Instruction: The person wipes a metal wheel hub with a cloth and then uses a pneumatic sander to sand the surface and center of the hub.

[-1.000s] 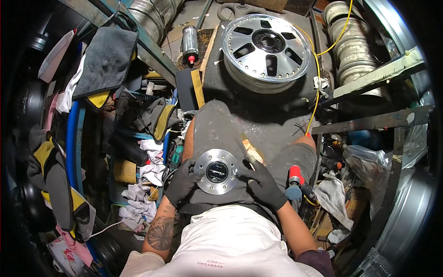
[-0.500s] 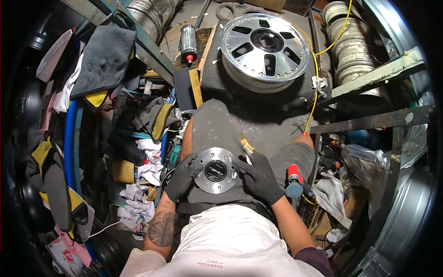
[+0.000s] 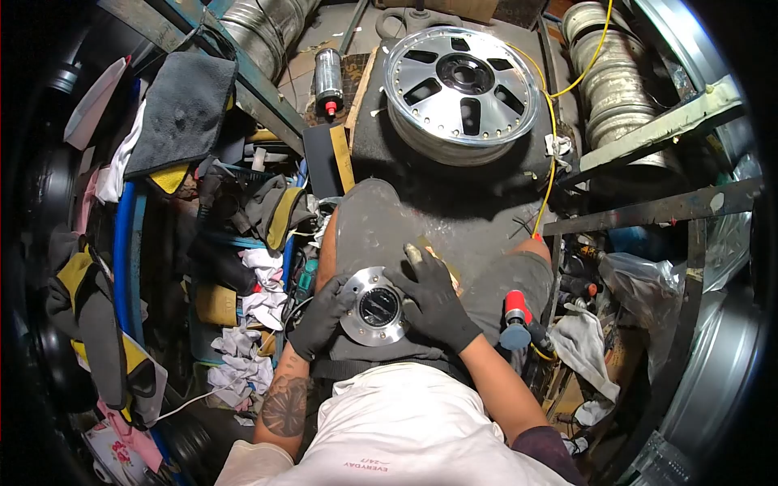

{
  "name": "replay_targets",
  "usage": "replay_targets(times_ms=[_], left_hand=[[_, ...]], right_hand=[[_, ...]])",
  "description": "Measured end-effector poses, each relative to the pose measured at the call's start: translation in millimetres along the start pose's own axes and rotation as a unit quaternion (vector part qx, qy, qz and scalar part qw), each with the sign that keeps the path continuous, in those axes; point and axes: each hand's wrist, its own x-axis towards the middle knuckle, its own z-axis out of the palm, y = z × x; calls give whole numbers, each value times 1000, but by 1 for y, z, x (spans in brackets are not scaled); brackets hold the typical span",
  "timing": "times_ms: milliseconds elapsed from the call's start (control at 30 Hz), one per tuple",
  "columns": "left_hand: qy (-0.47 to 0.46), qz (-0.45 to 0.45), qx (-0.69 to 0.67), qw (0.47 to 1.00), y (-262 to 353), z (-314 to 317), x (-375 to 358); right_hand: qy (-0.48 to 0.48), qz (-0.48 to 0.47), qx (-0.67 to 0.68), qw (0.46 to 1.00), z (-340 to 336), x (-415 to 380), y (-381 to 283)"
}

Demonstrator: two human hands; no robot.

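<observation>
A round silver wheel centre cap [image 3: 356,328] with a dark middle and small bolts around its rim is tilted over my lap. My left hand [image 3: 320,320], in a dark grey glove, grips its left edge between thumb and fingers. My right hand [image 3: 438,304], gloved alike, is at the cap's right side with its fingers apart, pointing forward. One fingertip of that glove is coated in something pale. Partly hidden behind the right hand, a yellowish-brown scrap [image 3: 448,271] lies between my legs.
A polished wheel rim [image 3: 433,97] lies on a dark-covered bench ahead. Beside it are a bottle with a red cap [image 3: 328,81] and a yellow hose [image 3: 553,154]. A red-and-black power tool [image 3: 516,312] is right of my leg. Crumpled cloths [image 3: 241,368] fill the left rack.
My right hand has shifted left and its fingers have swung from pointing at the cap's edge to pointing forward. The cap has tilted and moved slightly toward me in my left hand.
</observation>
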Motion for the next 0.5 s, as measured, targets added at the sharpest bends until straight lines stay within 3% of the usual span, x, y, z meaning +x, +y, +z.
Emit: replay_targets(times_ms=[67,300,367,400,433,467,500], left_hand=[[3,24,20,999,-7,-5,0],[-4,-29,-112,993,-9,-1,1],[-10,-19,-93,995,-7,-4,-1],[-17,-18,-86,996,-8,-7,-1],[-26,-18,-80,996,-10,-8,-3],[-41,-41,-161,985,-12,-5,-5],[-53,-33,-127,990,-9,-4,-6]], right_hand=[[-4,-1,-14,1000,-1,-7,7],[-20,17,-23,999,-8,-4,-8],[-23,7,-1,1000,-8,-10,1],[-1,19,100,995,-8,-9,4],[7,29,133,991,-6,-9,2],[17,40,164,986,-4,-9,0],[27,52,193,979,-5,-5,-5]])
